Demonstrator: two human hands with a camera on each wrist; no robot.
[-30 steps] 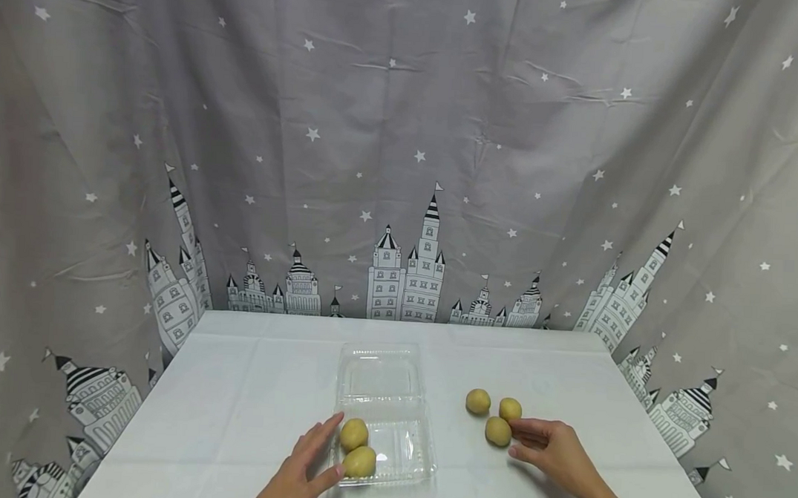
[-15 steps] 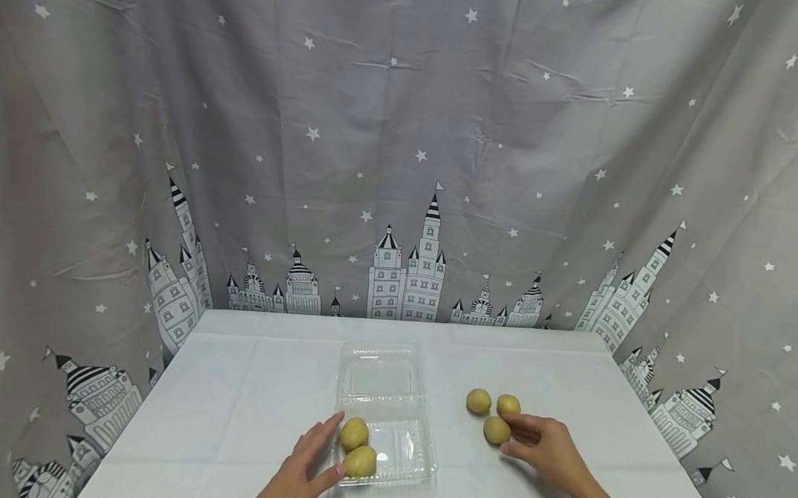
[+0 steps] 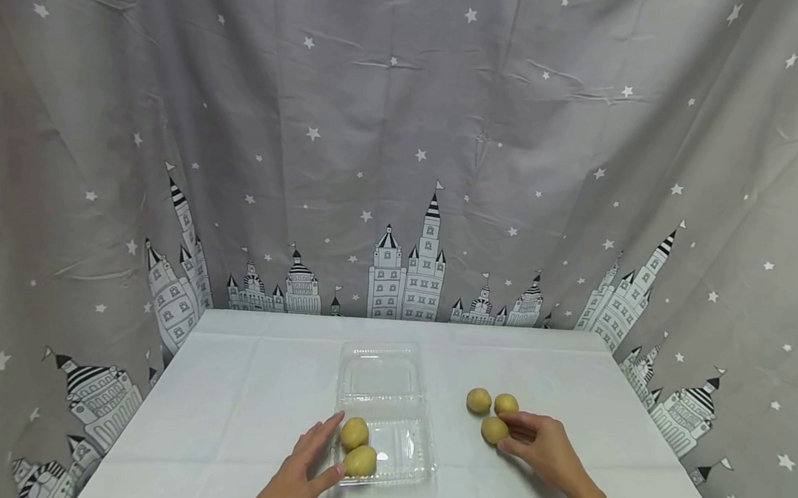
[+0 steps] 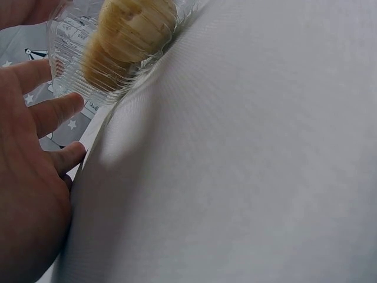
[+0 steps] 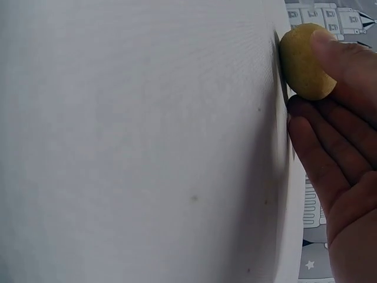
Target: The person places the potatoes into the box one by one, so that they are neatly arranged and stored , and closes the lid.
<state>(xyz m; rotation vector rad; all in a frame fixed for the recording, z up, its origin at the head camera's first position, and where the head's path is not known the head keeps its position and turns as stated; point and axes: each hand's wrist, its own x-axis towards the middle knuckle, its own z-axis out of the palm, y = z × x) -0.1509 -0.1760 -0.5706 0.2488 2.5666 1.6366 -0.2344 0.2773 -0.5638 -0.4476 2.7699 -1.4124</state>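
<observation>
- Head view: right hand (image 3: 541, 448) pinches the near potato (image 3: 494, 430), at its 9 o'clock, between thumb and fingers.
- Left hand (image 3: 298, 473) is spread, clear container (image 3: 403, 451) at its 2 o'clock.
- Two potatoes (image 3: 360, 462) sit inside, around 8 and 10 o'clock.
- Two loose potatoes (image 3: 478, 400) lie at the near one's 11 and 1.

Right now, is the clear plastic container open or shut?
Open. The lid lies folded back beyond the base, and two potatoes sit uncovered in the base's left side.
</observation>
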